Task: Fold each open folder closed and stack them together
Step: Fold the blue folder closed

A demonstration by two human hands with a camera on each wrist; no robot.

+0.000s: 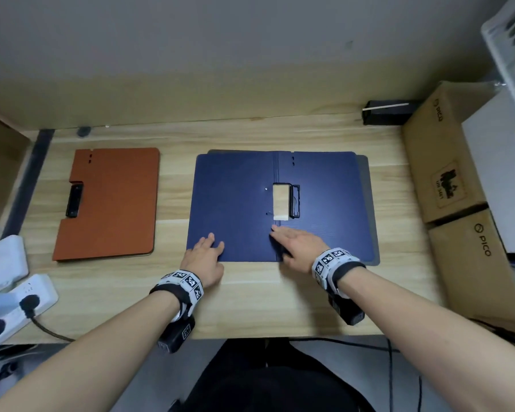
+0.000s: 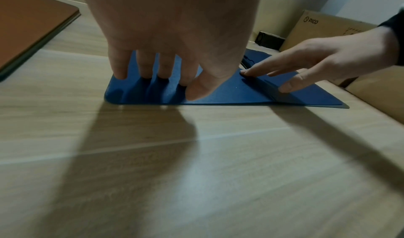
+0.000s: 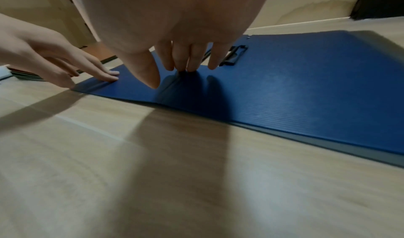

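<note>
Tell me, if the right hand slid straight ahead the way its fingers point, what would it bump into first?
Probably the black clip on the open blue folder. The right hand lies flat near the fold, fingers aimed up and slightly left, so it might just pass left of it.

Left hand (image 1: 204, 260) and right hand (image 1: 299, 248) forward, palms down, fingers straight.

Two folders on the tabletop, one open and one shut

The blue folder (image 1: 318, 203) lies spread flat, both ribbed leaves down, with a black clip (image 1: 295, 201) beside its spine cut-out and a grey sheet showing under its right edge. Well to its left, the orange folder (image 1: 110, 203) lies closed, its own clip at the left edge.
</note>
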